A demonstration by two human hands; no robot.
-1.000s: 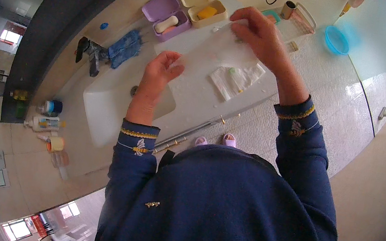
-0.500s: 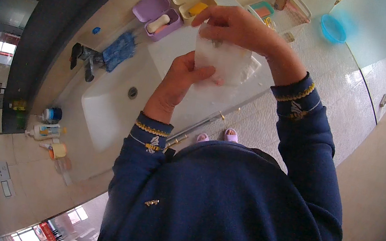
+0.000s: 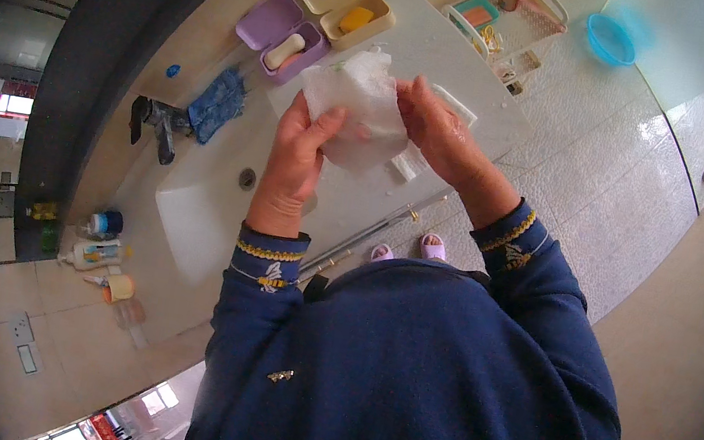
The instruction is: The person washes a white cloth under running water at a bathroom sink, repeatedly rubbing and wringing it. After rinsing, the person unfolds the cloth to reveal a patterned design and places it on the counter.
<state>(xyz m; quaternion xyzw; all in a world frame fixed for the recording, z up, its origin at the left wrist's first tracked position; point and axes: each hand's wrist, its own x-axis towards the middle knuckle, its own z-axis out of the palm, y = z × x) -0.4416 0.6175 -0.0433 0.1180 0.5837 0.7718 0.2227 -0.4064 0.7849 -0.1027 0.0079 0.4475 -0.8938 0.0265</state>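
Note:
A thin, white, partly see-through sheet (image 3: 358, 116) hangs spread out above the counter, its top edge ragged and crumpled. My left hand (image 3: 292, 161) pinches it at the lower left, thumb lying across the front and fingers behind. At its right edge, my right hand (image 3: 438, 133) has bent fingers gripping the border, the fingertips partly hidden. Behind the sheet and my right hand lies a flat white packet (image 3: 453, 105) on the counter, largely covered from view. Whether the sheet is a single layer or a bag, I cannot tell.
A white sink (image 3: 190, 205) with a dark tap (image 3: 157, 125) is on the left, a blue cloth (image 3: 217, 104) beside it. Purple (image 3: 289, 65) and cream (image 3: 372, 27) soap boxes stand open at the back. A wire-handled tray (image 3: 526, 28) and blue basin (image 3: 611, 40) are beyond.
My right hand has come down from above the sheet to its right edge. The sheet has shifted slightly left and its crumpled top now shows; my left hand keeps its pinch.

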